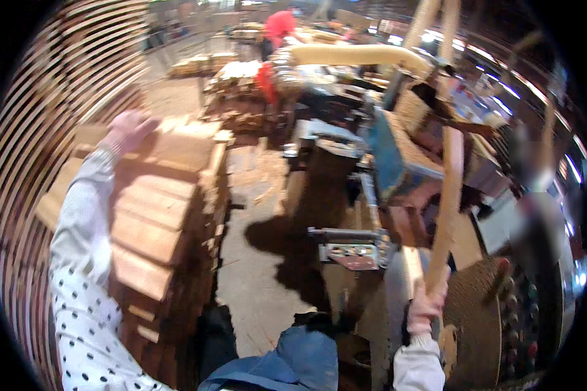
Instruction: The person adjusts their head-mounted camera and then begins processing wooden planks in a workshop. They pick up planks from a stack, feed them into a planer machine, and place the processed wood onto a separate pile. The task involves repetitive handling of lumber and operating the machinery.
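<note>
My left hand (132, 127) reaches out to the far part of a stack of pale wooden boards (151, 202) on the left. Its blurred fingers lie across the top of the boards and look stretched out rather than wrapped round one. At the lower right, my right hand (428, 303) is closed round the near end of a long wooden strip (450, 195). The strip stands up at a slant, its far end beside a blue-sided machine (390, 153). A metal fitting with a small panel (351, 255) sits left of my right hand.
A wall of stacked slats (36, 176) rises on the left. Between board stack and machine runs a floor strip (257, 176) with shavings. A thick yellowish hose (359, 55) crosses behind. A person in red (280, 27) stands far back. Knobs (531, 313) line the right.
</note>
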A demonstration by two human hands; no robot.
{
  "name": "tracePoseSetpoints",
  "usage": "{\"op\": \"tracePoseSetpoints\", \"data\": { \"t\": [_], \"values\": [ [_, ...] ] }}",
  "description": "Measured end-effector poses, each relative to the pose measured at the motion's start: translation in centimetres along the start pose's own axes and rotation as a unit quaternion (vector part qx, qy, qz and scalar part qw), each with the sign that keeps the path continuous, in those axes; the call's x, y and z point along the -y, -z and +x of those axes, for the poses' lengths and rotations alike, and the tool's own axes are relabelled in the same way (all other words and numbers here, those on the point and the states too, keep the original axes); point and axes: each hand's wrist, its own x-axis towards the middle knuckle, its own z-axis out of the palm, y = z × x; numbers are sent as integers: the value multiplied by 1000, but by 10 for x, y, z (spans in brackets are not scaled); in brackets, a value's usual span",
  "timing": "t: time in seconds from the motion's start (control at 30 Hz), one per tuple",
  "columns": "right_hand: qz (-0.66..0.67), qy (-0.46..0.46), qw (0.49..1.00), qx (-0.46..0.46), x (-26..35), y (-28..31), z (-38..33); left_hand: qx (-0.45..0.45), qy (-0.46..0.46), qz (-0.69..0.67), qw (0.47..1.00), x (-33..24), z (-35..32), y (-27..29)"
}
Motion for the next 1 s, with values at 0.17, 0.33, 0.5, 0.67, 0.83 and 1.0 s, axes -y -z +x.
{"op": "tracePoseSetpoints", "data": {
  "t": [0.17,0.33,0.5,0.67,0.83,1.0],
  "values": [
    [144,-57,981,116,-6,85,-84,53,-18,31,998,-9,-33,48],
    [-286,-52,910,296,21,239,-179,130,-28,27,991,-8,-84,37],
    [-338,180,878,288,30,238,-140,206,22,48,977,-34,-103,73],
    [-394,156,858,290,85,154,-49,260,-78,223,936,-78,-119,123],
    [-288,57,893,342,26,20,13,42,-206,218,953,-83,-180,113],
    [-43,175,936,304,-26,-55,41,-76,-352,66,931,-220,-168,68]
  ]
}}
